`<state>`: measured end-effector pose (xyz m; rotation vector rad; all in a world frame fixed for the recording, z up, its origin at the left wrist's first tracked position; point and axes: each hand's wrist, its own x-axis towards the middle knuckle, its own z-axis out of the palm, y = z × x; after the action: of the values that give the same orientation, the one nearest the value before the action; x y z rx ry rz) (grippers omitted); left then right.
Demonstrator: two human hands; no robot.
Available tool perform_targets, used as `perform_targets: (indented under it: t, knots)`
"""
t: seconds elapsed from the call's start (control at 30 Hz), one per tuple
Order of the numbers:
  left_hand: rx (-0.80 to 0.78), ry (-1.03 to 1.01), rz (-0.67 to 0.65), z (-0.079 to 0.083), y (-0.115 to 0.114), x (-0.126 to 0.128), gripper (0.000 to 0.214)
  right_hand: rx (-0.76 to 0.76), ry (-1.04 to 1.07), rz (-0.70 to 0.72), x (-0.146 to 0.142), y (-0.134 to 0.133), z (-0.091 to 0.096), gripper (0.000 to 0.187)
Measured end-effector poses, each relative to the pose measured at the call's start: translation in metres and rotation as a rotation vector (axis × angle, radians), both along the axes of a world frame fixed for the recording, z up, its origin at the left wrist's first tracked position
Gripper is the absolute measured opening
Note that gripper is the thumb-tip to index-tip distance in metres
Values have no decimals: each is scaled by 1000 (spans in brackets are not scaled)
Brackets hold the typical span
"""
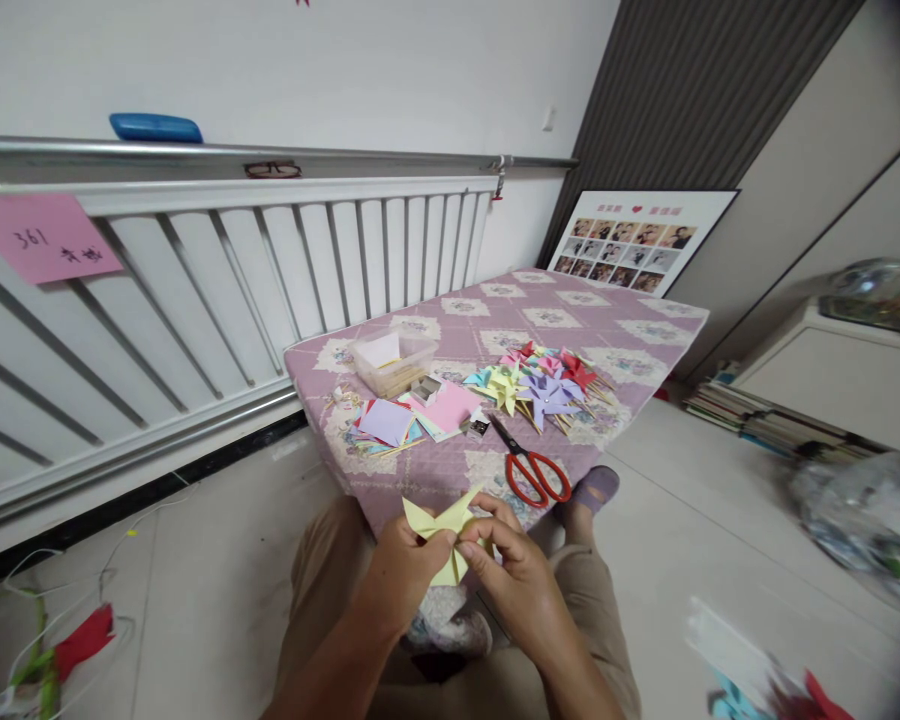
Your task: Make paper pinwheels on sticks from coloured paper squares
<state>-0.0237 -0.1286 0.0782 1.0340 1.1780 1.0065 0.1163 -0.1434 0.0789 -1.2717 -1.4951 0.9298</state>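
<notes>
Over my lap, at the table's near edge, my left hand [411,562] pinches a pale yellow paper pinwheel [444,522] by its left side, thumb near the centre. My right hand [506,555] grips the same pinwheel from the right, its thumb and forefinger meeting close to the middle. Whether a pin sits between those fingertips is too small to tell. Just beyond lie scissors [534,474] with red handles, blades pointing away. Behind them is a pile of finished pinwheels on sticks [547,385] in purple, yellow, red and blue.
Coloured paper squares [386,422], a pink sheet [450,405] and a clear plastic box [394,365] with sticks rest on the purple patterned tablecloth [495,320]. A white radiator [270,270] runs along the left. A photo board [630,240] leans at the far end.
</notes>
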Motion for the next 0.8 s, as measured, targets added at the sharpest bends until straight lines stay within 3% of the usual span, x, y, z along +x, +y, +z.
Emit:
perform_targets:
  t: [0.43,0.6,0.8]
  knots:
    - [141,141,-32,3,1,-1,12,-120,241,-15,-2,1,0,20]
    - [131,168,-20,5,0,0,10,-211,422,27,-5,1,-9,26]
    - [120,168,-22,8,0,1,5,-198,503,-77,-12,5,-9,41]
